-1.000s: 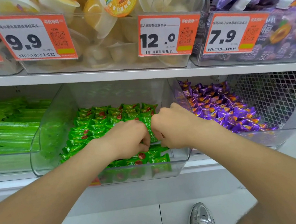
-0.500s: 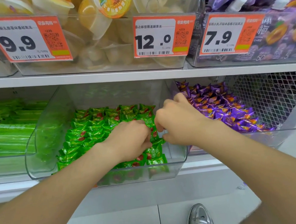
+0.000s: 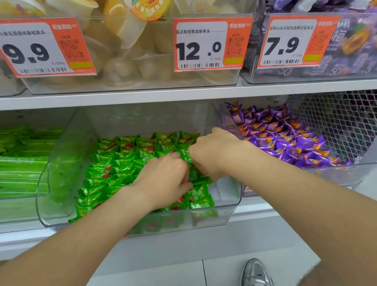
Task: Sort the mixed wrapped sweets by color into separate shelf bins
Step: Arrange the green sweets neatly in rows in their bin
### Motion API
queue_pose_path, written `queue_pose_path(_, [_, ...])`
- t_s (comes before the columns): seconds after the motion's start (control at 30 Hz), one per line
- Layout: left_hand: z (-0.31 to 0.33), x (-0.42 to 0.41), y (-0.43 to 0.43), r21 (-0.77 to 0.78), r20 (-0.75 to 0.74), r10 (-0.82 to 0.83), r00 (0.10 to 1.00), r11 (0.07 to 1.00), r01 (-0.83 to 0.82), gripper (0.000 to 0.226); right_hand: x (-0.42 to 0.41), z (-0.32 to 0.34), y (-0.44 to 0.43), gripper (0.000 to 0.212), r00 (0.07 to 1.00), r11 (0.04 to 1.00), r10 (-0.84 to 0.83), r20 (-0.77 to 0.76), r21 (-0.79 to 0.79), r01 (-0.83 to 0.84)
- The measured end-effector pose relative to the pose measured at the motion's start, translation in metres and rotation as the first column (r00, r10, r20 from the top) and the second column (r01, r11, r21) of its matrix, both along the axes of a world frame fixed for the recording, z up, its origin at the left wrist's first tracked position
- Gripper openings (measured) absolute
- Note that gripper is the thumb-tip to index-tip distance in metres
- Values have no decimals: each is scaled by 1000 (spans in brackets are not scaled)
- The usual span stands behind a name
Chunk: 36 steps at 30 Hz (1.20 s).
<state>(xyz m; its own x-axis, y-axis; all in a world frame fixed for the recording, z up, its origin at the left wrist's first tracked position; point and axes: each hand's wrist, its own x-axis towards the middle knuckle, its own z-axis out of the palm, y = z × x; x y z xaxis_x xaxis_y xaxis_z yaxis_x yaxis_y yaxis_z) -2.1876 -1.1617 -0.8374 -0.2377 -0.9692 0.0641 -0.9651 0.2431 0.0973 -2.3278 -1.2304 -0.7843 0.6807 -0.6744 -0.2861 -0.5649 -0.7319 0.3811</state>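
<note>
Green wrapped sweets (image 3: 123,165) fill the clear plastic bin (image 3: 47,204) under both hands. They are small pillow packs in glossy film, with a red fruit print and crimped, flared ends. The left hand (image 3: 163,177) lies knuckles-up on the pile near the bin's front, with fingers and thumb curled in and pinching green sweets at its right edge. The right hand (image 3: 217,153) meets it there, fingers tucked down and closed on the same cluster of green wrappers; the fingertips themselves are hidden. Just right of the right hand, past the clear wall, purple wrapped sweets (image 3: 290,143) with an orange print lie heaped in the neighbouring bin (image 3: 376,156). No purple wrapper shows among the green ones, nor green among the purple, so on the surface the sorting looks nearly done.

Each sweet should be very light, and the film looks slick and crackly, so a loose handful is likely to slide and spill. The filling is probably firm enough to stand a pinch. A sweet is best taken singly, either by the body between thumb and forefinger or by a crimped end, which gives surer purchase. A scoop risks dropping pieces over the low front lip.
</note>
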Motion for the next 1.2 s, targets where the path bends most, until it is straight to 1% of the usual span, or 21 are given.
queue_pose_path(0.07, [1,1,1,16,-19,2,1000,1000,-2,19,3,1,1,47,998,999,-22,-65,26,24])
queue_pose_path(0.13, [1,2,2,31,-30,1,1000,1000,0,21,7,-2,0,49,996,999,-32,-78,8,32])
queue_pose_path(0.2, [2,3,3,56,-34,1,999,998,1,21,9,-6,-2,46,996,999,-37,-78,-5,37])
queue_pose_path(0.33, [4,5,2,118,-65,6,998,993,2,22,6,-10,-9,31,998,1000,-26,-65,15,27])
queue_pose_path(0.5, [1,8,-3,188,-122,16,992,982,7,12,2,-7,-13,30,999,998,-33,-21,60,34])
queue_pose_path(0.6, [0,10,-4,206,-130,29,991,979,-2,11,3,-5,-12,31,999,996,-43,-21,78,45])
queue_pose_path(0.73, [3,12,-2,177,-147,60,987,984,-34,12,4,-1,-7,31,998,993,-62,-33,96,65])
queue_pose_path(0.87, [11,16,1,148,-100,94,990,986,-79,9,6,4,-1,28,998,990,-62,-13,128,63])
queue_pose_path(0.97, [13,19,1,98,-73,88,993,992,-80,20,4,3,1,25,999,990,-53,11,135,51])
queue_pose_path(1.1, [12,19,-1,22,-68,74,995,997,-73,26,2,-1,0,10,999,992,-44,14,121,42])
queue_pose_path(1.2, [11,16,-1,-27,-87,70,994,997,-72,21,2,-3,0,14,999,995,-44,-7,93,45])
